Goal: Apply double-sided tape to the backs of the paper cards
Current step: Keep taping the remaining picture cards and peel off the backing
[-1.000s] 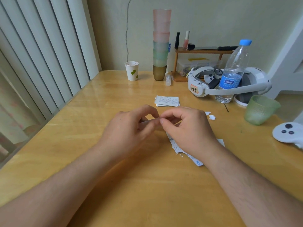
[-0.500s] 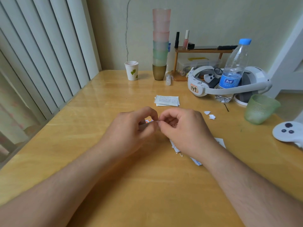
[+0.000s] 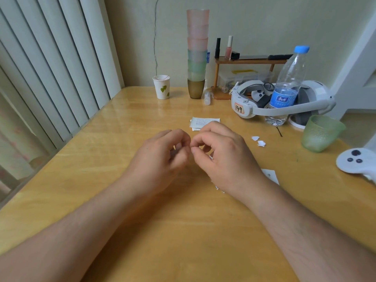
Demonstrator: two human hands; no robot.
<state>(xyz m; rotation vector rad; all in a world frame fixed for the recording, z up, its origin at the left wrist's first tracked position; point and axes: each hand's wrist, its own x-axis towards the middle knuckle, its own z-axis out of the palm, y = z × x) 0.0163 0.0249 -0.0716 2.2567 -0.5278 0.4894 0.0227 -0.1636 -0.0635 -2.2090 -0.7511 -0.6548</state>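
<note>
left hand and right hand: fingers curled, tips met mid-table, item pinched not discernible | paper cards: stacked just beyond hands | more cards: under right wrist

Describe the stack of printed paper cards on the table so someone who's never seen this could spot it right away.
Start at the tall tower of pastel cups by the back wall of the wooden table. Come straight toward the person: the stack of paper cards lies flat just beyond the right hand. Unlike the small torn white scraps to its right, it is rectangular and covered in fine print.
</note>
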